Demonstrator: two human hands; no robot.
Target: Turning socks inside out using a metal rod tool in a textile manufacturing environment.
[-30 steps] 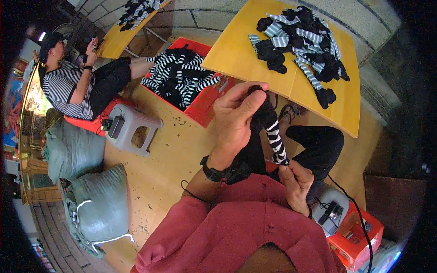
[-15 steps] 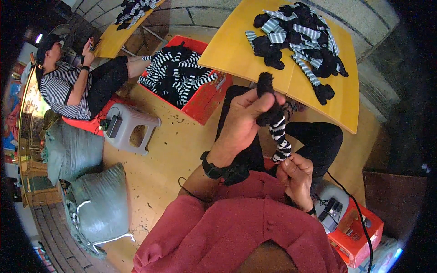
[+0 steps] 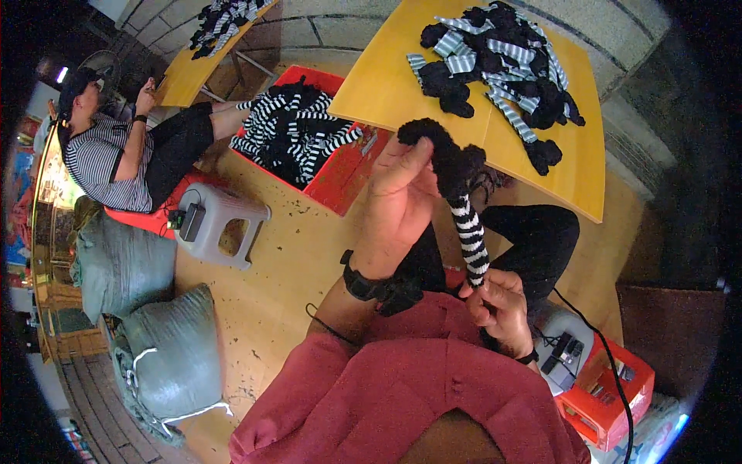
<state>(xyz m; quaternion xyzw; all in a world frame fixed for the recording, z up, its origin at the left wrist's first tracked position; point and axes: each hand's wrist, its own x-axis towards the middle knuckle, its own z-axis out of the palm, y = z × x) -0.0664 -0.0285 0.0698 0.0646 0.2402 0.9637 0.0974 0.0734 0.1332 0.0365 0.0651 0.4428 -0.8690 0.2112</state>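
Between my two hands a knitted piece is stretched out, fluffy black at its far end and banded black and white along a narrow tube. My left hand has the thumb and fingers closed on the fluffy black end, with some fingers hidden behind it. At the near end of the striped tube, the fingertips of my right hand pinch the tip. Beyond my hands, a heap of similar black and grey-striped pieces lies on the yellow table.
A red bin full of striped pieces stands left of the table. Farther left, a person sits near a grey stool. Tied sacks lie at lower left. A black cable runs past a red crate at right.
The knitted piece has gone from bunched and bent to straighter and longer. My left hand has shifted slightly left on the fluffy part; my right hand has moved slightly nearer me.
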